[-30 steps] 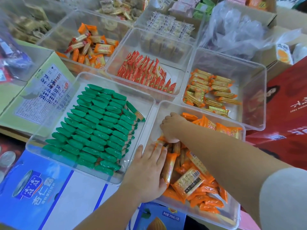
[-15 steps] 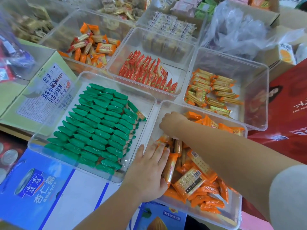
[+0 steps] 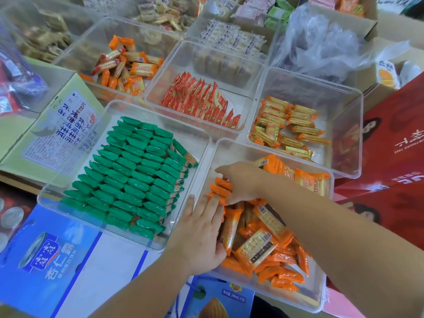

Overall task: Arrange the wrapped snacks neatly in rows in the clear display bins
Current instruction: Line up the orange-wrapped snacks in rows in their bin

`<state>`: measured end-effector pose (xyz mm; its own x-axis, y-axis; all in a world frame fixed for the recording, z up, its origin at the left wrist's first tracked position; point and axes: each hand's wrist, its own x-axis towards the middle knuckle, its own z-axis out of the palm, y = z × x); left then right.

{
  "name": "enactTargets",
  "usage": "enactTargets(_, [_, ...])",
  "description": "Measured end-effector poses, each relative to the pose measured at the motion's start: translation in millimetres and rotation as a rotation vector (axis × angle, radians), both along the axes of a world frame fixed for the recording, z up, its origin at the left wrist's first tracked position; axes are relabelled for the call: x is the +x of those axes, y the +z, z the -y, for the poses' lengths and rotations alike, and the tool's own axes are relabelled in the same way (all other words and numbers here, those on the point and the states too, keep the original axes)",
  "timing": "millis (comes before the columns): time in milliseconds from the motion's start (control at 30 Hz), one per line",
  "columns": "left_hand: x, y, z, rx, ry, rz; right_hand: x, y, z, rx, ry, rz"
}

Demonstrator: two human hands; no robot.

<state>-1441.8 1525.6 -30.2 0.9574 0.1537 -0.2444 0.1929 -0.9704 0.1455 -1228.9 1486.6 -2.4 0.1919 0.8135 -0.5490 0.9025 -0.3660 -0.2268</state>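
My right hand (image 3: 241,182) pinches a short row of orange snack packs (image 3: 221,189) standing against the near-left wall of the clear bin (image 3: 321,301); my left hand (image 3: 202,235) lies flat, fingers spread, pressing loose packs beside that row; the bin's far-left corner is bare; the green-pack bin (image 3: 128,173) stands just beside, full.

You're at a snack shop/stockroom: clear display bins (image 3: 305,125) w/ sorted wrapped snacks, packed edge to edge. Around the green-wrapper bin (image 3: 128,175): printed drink cartons (image 3: 57,260) underneath, red gift box (image 3: 390,161) far right.
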Motion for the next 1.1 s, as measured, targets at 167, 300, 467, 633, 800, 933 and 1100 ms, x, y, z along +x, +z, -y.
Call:
enactTargets(167, [1.3, -2.2, 0.2, 0.051, -0.013, -0.042, -4.2, 1.1, 12.5, -0.097, 0.127, 0.343])
enactTargets(300, [0.6, -3.2, 1.1, 0.043, -0.005, -0.004, -13.0, -3.3, 19.3, -0.084, 0.166, 0.248])
enactTargets(467, [0.5, -4.2, 1.3, 0.036, -0.013, 0.02, -7.3, 14.9, 34.4, 0.145, 0.076, 0.27])
enactTargets(633, [1.1, -6.9, -0.2, 0.046, -0.015, -0.03, 7.2, 22.5, 60.5, 0.158, -0.165, 0.512])
enactTargets(800, [0.0, -7.3, -0.2, 0.025, -0.007, -0.021, 11.4, 14.8, 62.3, 0.188, -0.167, 0.512])
enactTargets(933, [0.7, -6.0, 0.1, 0.013, -0.002, -0.024, 13.0, 13.6, 49.2, 0.19, -0.1, 0.471])
enactTargets(1100, [0.7, -3.6, 0.3, 0.019, -0.006, -0.009, 18.9, 20.8, 32.4, 0.053, 0.001, 0.36])
